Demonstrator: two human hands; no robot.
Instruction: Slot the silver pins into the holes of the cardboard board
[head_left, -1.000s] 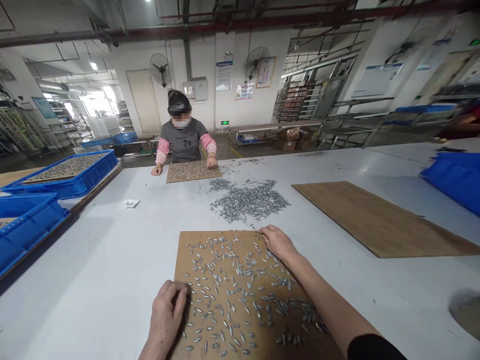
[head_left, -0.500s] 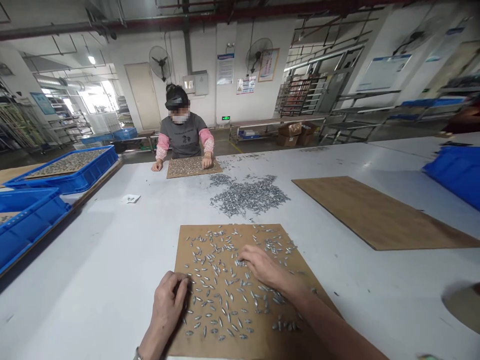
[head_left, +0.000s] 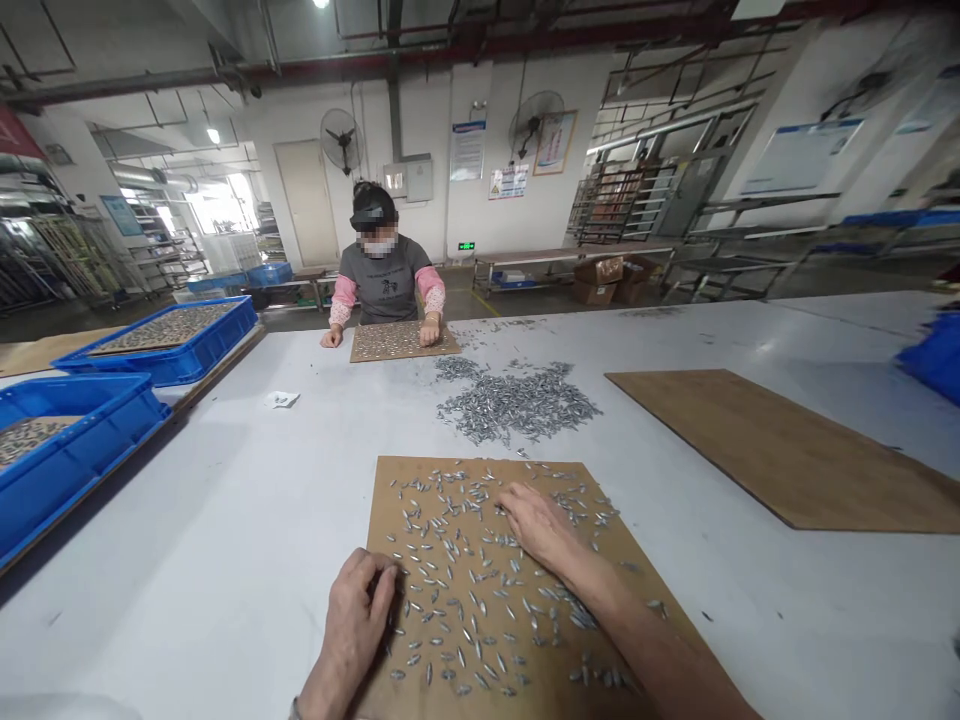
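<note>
Small silver spindle-shaped metal pieces lie scattered over a flat brown rectangular board, bottom centre. The left hand curls at its left edge; the right hand bends over pieces below mid-frame. Whether either pinches anything, I cannot tell.

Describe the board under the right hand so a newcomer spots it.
On the big white table, find the heap of grey metal pieces; nearer the camera lies the brown board. The left hand is at its left edge, the right hand over it. Scattered pieces set it apart from the brown sheet at right, nearness from the co-worker's board.
</note>
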